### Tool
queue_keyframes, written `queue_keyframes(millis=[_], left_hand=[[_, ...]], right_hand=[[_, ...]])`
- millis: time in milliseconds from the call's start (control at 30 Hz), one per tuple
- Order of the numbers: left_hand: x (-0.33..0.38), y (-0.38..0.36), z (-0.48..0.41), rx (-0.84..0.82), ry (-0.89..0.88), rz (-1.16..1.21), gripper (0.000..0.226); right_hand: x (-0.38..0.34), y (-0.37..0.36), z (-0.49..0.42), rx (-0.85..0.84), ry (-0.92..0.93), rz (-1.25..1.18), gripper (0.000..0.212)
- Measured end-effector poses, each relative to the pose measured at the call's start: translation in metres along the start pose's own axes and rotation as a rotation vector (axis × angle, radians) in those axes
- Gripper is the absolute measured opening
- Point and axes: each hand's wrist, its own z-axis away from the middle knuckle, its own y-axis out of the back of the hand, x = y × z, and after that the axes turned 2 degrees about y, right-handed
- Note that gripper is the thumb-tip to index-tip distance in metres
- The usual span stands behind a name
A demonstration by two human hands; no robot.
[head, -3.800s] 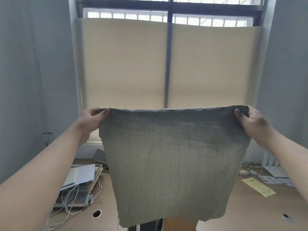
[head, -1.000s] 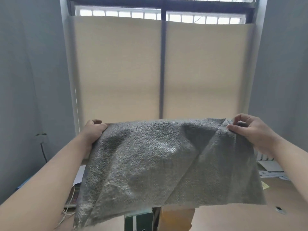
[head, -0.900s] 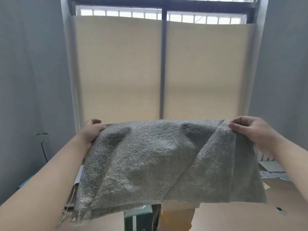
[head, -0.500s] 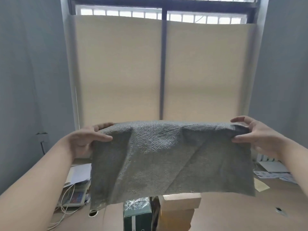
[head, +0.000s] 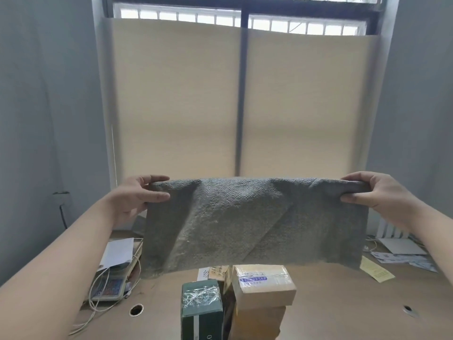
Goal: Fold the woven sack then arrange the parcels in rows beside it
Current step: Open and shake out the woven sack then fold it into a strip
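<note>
A grey woven sack, folded over once, hangs in the air in front of me with its fold along the top. My left hand pinches its upper left corner between thumb and fingers. At the upper right corner, my right hand pinches it the same way. Below the sack, parcels stand in a cluster on the brown table: a dark green box, a taped cardboard box on top of another, and a flat parcel behind them.
A weighing scale with white cables and a sheet of paper lies at the left. Papers and a yellow slip lie at the right. Two cable holes pierce the tabletop. A shaded window stands behind.
The sack hung full length, then its lower half was swung up and doubled over. Both hands re-gripped at the fold, and the sack now hangs half as long.
</note>
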Motion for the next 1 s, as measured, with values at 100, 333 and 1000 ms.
queue_keyframes(millis=[100, 333, 1000], left_hand=[[-0.004, -0.003, -0.003, 0.059, -0.052, -0.239, 0.057], [-0.007, -0.008, -0.012, 0.436, -0.259, -0.506, 0.006], [-0.02, -0.041, -0.012, 0.193, -0.182, 0.03, 0.013]], right_hand=[[0.004, -0.002, -0.001, 0.077, 0.064, 0.096, 0.017], [0.016, 0.002, -0.001, 0.211, 0.135, 0.282, 0.016], [0.031, 0.002, -0.003, 0.258, -0.032, -0.035, 0.029]])
